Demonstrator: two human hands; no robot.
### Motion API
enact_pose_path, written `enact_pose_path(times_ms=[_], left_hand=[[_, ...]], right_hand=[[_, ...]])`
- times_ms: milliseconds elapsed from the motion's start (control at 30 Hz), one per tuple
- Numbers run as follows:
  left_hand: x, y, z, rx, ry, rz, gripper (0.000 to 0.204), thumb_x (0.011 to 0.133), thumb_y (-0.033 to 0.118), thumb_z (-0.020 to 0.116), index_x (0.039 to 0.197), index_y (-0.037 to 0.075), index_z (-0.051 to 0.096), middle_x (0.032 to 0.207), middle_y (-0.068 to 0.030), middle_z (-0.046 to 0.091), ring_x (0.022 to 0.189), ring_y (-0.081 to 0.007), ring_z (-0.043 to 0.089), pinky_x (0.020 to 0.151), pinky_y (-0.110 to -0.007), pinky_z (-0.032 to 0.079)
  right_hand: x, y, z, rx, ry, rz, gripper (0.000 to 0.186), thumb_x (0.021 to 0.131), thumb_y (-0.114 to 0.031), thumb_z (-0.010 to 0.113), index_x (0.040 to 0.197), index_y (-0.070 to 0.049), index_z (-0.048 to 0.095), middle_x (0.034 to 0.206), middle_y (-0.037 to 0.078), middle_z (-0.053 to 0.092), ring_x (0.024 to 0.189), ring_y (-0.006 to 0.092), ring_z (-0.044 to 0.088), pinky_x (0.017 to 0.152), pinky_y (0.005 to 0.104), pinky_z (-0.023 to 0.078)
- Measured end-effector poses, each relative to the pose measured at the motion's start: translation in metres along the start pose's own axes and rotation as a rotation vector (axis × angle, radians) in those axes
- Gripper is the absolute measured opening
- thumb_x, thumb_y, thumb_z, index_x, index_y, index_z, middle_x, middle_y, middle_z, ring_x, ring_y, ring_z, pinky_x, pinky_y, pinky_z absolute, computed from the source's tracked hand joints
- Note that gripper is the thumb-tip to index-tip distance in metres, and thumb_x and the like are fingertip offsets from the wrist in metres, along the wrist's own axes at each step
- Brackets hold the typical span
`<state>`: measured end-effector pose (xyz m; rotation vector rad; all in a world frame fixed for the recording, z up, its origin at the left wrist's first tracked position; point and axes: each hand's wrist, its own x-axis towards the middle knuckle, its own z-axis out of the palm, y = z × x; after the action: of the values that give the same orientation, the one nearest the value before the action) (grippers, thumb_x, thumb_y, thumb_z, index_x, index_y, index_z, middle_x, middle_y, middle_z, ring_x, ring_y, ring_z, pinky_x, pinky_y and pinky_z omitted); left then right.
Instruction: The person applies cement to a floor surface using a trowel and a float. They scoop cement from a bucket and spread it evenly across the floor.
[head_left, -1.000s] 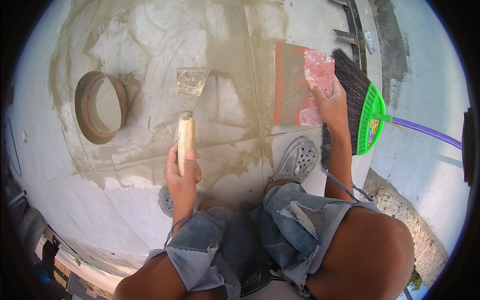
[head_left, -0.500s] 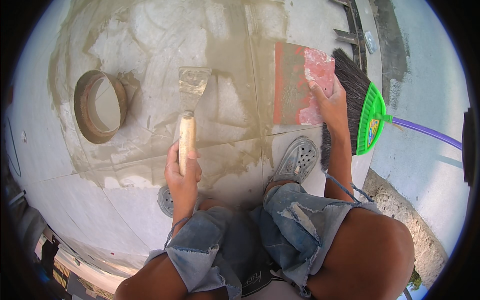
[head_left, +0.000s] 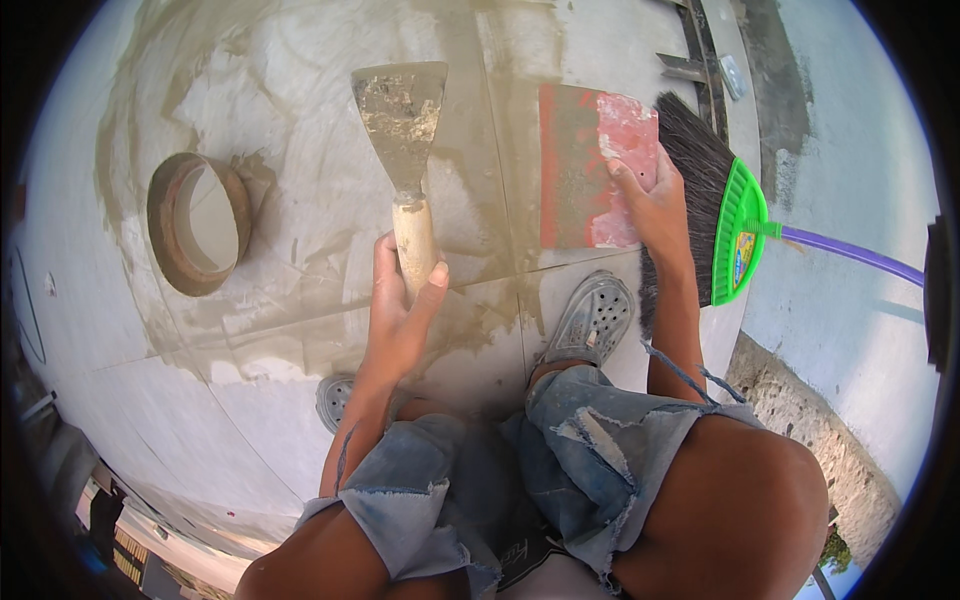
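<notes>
My left hand point(head_left: 402, 315) is closed round the wooden handle of a putty knife point(head_left: 400, 125), its wide metal blade pointing away from me and smeared with dried grout. In my right hand point(head_left: 655, 205) is a flat red spreader point(head_left: 590, 170), pinched at its right edge between thumb and fingers. Grey-brown paste coats the spreader's left part. Under both tools lies a tiled floor point(head_left: 300, 110) streaked with wet grout. A round, open container point(head_left: 237, 215) with paste-stained walls stands to the left.
A broom with black bristles and a green head point(head_left: 740, 230) lies at the right, its purple handle point(head_left: 850, 256) reaching outward. Dark metal bars point(head_left: 705, 65) lie at the far right. My grey clogs point(head_left: 592, 318) are planted on the tiles. Rough broken concrete point(head_left: 800, 420) borders the right side.
My left hand has moved right and up with the putty knife, whose blade now shows broader. The spreader in my right hand has shifted slightly left.
</notes>
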<state>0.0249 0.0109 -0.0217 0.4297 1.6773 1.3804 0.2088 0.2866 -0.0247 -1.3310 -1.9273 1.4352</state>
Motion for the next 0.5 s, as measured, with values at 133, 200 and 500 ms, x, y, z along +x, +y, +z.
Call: enact_pose_path(times_ms=[133, 200, 500], left_hand=[[0.032, 0.008, 0.014, -0.037, -0.013, 0.079, 0.045, 0.111, 0.042, 0.059, 0.135, 0.005, 0.049, 0.11, -0.0057, 0.061, 0.099, -0.0146, 0.056, 0.094, -0.033, 0.047], [0.041, 0.007, 0.012, -0.001, -0.08, 0.024, 0.042, 0.111, 0.036, 0.061, 0.135, 0.004, 0.049, 0.11, -0.0086, 0.063, 0.101, -0.0149, 0.058, 0.091, -0.034, 0.049], [0.023, 0.003, 0.031, 0.486, 0.07, 0.091, 0.043, 0.108, 0.024, 0.065, 0.141, 0.001, 0.048, 0.106, -0.017, 0.067, 0.089, -0.0258, 0.068, 0.083, -0.041, 0.055]], right_hand=[[0.0, 0.006, -0.005, -0.014, 0.004, -0.008, 0.049, 0.1, -0.011, 0.073, 0.144, 0.005, 0.058, 0.127, 0.012, 0.073, 0.111, 0.0145, 0.068, 0.099, 0.0328, 0.055], [-0.001, 0.007, -0.004, -0.01, 0.009, -0.001, 0.049, 0.1, -0.013, 0.074, 0.144, 0.004, 0.059, 0.127, 0.012, 0.073, 0.111, 0.0147, 0.069, 0.099, 0.0332, 0.055], [-0.001, 0.009, -0.007, -0.019, 0.009, 0.025, 0.054, 0.1, -0.009, 0.073, 0.148, 0.006, 0.054, 0.132, 0.015, 0.071, 0.117, 0.0179, 0.07, 0.1, 0.0337, 0.056]])
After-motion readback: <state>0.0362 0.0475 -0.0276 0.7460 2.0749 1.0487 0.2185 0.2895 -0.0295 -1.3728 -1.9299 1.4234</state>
